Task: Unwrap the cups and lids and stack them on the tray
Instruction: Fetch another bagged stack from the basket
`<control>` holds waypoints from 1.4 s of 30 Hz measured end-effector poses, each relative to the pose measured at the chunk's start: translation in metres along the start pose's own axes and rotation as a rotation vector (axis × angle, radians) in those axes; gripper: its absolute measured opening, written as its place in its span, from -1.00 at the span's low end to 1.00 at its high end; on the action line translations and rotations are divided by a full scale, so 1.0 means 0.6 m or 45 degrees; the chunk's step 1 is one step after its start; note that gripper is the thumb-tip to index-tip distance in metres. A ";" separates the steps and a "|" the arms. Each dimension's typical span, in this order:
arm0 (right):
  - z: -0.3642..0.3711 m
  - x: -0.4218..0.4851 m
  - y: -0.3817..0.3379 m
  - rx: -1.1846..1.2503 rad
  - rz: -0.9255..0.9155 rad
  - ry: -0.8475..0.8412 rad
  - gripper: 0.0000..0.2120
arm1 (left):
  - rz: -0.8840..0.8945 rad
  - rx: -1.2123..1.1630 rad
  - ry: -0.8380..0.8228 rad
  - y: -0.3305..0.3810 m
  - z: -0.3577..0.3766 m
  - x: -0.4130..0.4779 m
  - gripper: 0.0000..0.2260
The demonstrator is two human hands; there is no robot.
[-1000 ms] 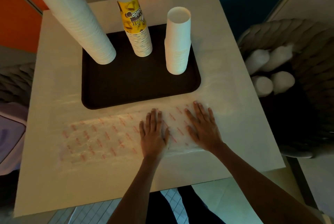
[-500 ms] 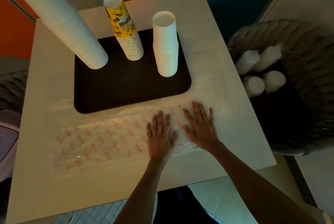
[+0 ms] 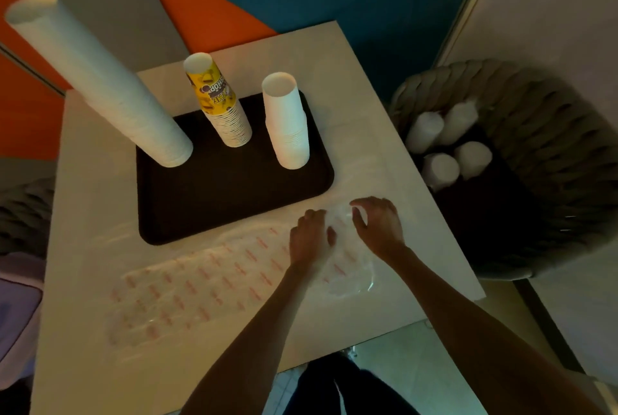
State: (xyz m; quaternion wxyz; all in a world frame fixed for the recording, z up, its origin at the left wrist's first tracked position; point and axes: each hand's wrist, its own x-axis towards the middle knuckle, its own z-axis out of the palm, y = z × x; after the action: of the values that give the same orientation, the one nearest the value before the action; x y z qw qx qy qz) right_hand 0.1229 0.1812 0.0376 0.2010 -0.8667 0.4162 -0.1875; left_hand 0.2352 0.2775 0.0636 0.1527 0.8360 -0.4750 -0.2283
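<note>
Here the left hand [image 3: 309, 237] and the right hand [image 3: 379, 227] curl their fingers into the right end of the empty plastic wrapper [image 3: 200, 291], lower middle of the frame, probably to bunch it away. It covers the table before the tray [image 3: 234, 187], where the cup stacks [image 3: 230, 120] stand. Wrapped cups [image 3: 441, 170] wait on the chair [image 3: 551, 153] at right.

A woven chair [image 3: 551, 147] stands just beside the white table [image 3: 87, 200].

The table [image 3: 368, 113] is viewed closely from a single head-worn camera, aimed forward and steeply downward, with the tray [image 3: 234, 200] framed left of centre.
</note>
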 end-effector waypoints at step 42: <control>0.114 0.189 0.641 1.103 1.649 0.195 -0.38 | -0.441 -0.540 -0.520 0.359 0.475 0.579 -0.57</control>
State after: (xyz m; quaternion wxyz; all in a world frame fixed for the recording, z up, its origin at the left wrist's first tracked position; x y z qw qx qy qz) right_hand -0.0256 -0.1162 -0.1966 0.5613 -0.2801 0.7415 -0.2379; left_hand 0.0835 -0.1417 -0.1592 0.1839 0.7910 -0.2888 -0.5071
